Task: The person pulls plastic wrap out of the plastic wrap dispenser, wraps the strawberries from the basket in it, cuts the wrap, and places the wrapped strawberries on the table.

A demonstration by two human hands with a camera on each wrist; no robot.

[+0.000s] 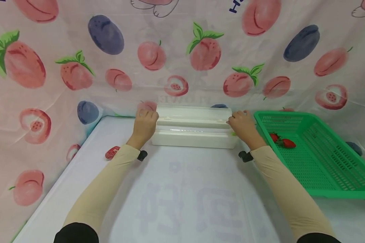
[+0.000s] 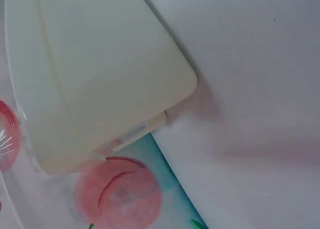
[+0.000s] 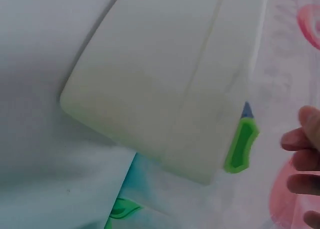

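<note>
A long white cling film dispenser stands at the back of the table with its lid raised. A shiny strip of clear film runs across its opening. My left hand grips the lid's left end with bent fingers. At the right end my right hand holds the lid's edge. In the left wrist view the dispenser's smooth side fills the upper left, and the hand is out of frame. In the right wrist view a green slider sits at the dispenser's end, with curled fingers at the right.
A green basket stands on the right, with two strawberries inside. A small red, white-flecked piece like marbled meat lies beside my left sleeve. Behind the white table hangs a fruit-print sheet.
</note>
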